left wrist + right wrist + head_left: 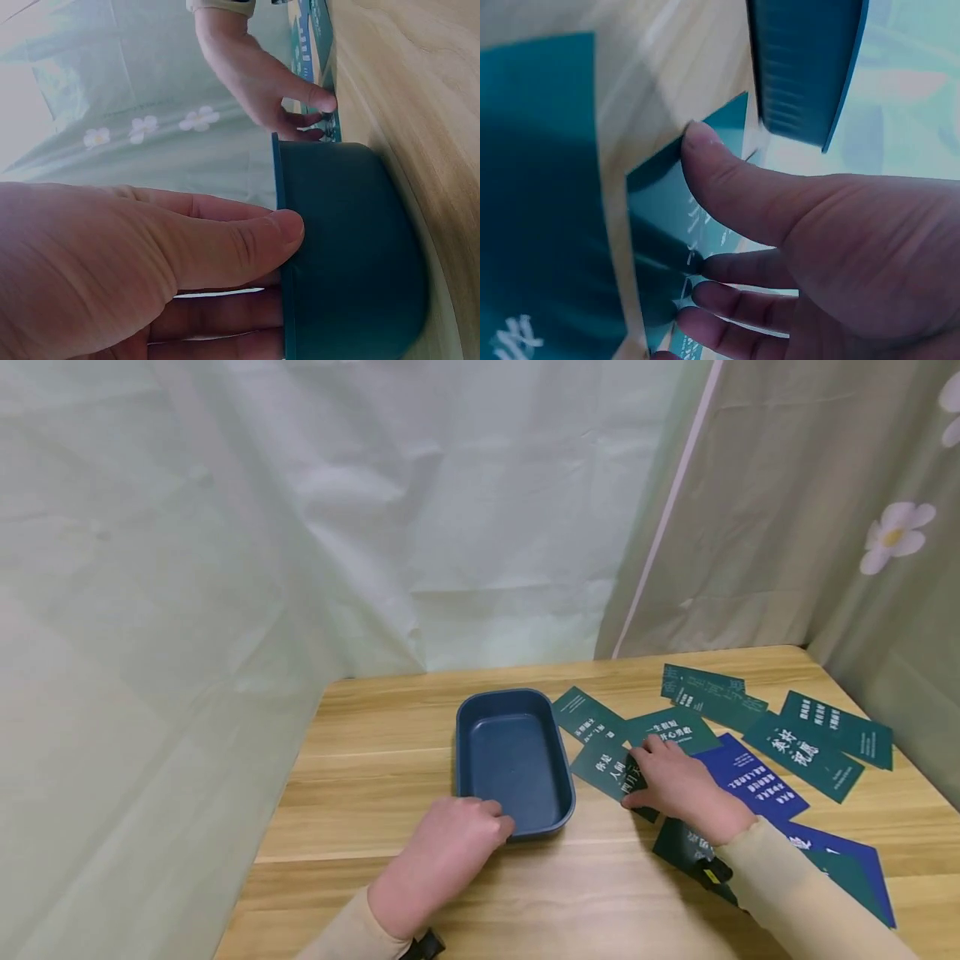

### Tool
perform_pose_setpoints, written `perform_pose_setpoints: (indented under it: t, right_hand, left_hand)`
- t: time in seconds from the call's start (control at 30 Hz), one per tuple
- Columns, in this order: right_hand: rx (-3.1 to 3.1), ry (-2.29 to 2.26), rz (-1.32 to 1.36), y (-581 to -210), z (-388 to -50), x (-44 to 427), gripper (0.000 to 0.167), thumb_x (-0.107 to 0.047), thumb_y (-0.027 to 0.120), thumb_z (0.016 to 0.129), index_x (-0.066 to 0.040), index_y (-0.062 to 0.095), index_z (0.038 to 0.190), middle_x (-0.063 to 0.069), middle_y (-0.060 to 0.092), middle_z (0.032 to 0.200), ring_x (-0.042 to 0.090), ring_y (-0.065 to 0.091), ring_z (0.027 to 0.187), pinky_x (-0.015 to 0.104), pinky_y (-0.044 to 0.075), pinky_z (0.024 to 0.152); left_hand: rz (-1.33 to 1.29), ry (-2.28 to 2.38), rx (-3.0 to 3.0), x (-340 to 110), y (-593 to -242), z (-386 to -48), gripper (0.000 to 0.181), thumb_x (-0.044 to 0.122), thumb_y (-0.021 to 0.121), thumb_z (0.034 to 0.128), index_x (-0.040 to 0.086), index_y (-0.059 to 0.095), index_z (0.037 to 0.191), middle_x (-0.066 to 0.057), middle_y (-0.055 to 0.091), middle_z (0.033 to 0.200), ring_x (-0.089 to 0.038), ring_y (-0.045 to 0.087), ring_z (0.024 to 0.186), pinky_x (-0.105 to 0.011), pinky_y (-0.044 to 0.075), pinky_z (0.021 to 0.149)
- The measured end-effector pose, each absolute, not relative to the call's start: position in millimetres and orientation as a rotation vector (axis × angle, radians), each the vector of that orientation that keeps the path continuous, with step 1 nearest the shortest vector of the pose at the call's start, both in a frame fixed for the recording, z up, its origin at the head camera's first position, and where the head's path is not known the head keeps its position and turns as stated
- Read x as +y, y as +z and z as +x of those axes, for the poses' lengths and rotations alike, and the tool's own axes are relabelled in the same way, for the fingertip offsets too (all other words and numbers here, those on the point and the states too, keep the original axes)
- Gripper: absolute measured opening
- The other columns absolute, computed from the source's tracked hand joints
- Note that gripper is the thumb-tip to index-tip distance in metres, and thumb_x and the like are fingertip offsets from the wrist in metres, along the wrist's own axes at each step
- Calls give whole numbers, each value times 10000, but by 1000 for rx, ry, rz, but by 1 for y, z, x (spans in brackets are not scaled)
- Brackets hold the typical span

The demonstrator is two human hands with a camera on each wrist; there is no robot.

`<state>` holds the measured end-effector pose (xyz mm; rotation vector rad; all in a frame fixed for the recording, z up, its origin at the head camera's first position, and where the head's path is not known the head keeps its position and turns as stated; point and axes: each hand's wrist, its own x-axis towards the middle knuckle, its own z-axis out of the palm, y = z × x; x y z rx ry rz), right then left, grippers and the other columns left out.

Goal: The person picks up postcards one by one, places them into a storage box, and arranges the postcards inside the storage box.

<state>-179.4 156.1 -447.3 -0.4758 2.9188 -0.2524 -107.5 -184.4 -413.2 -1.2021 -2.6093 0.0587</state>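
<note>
A dark blue plastic bin (517, 760) stands on the wooden table. My left hand (453, 847) pinches its near rim; in the left wrist view the thumb (287, 225) lies outside the wall and the fingers reach behind the rim. My right hand (678, 785) touches a dark green card (600, 766) with white writing, just right of the bin. In the right wrist view its thumb (703, 142) is at the card's edge, with the other fingertips spread over the printed face. Part of this card is hidden beneath the hand.
More green cards (802, 752) and a blue card (757, 781) lie scattered and overlapping on the right side of the wooden table (360, 777). Another green card (678, 847) lies partly under my right wrist. Pale curtains (465, 527) hang behind the table and on both sides.
</note>
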Motion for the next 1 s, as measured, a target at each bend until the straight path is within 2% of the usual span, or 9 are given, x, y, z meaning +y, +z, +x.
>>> perform_pose_setpoints:
  t: [0.2,0.3,0.6,0.77,0.87,1.0]
  right_hand:
    - [2886,-259,-453,-440,-194,152,764,-452,988,816,83,683,1268,166,614,1108,303,599,940,523,599,792]
    - [2868,-260,-417,-438,-199,148,727,-437,992,814,80,687,1223,172,619,1096,299,607,923,531,602,792]
    - [2821,-234,-421,-437,-205,142,690,-378,1034,757,48,684,1172,146,599,1054,305,589,924,559,585,836]
    - [2851,-238,-452,-436,-202,141,691,-375,1052,729,12,652,1138,126,616,1045,317,578,942,549,576,849]
    - [2890,-263,-496,-435,-198,141,701,-353,1064,711,-1,642,1146,131,662,1059,332,589,949,546,582,835]
    - [2942,-272,-554,-436,-192,141,802,-328,1066,713,6,642,1307,184,704,1166,384,620,1023,572,597,861]
  left_hand:
    - [-1176,47,-2632,-184,-413,-106,219,26,893,866,224,806,832,63,654,735,-108,613,613,-259,481,511]
    - [-1178,31,-2658,-184,-412,-106,215,25,884,884,226,817,848,67,660,739,-98,608,614,-247,475,519]
    - [-1178,59,-2643,-181,-414,-104,253,10,872,872,241,789,807,73,622,710,-98,585,586,-260,460,500]
    - [-1177,80,-2645,-180,-414,-105,259,-16,864,875,233,803,834,70,640,726,-97,600,604,-259,484,523]
    - [-1179,87,-2658,-180,-412,-105,230,7,868,894,231,820,866,66,668,748,-93,623,625,-263,508,543]
    - [-1180,73,-2680,-180,-411,-104,200,28,869,913,226,844,912,56,694,770,-91,636,636,-267,533,565]
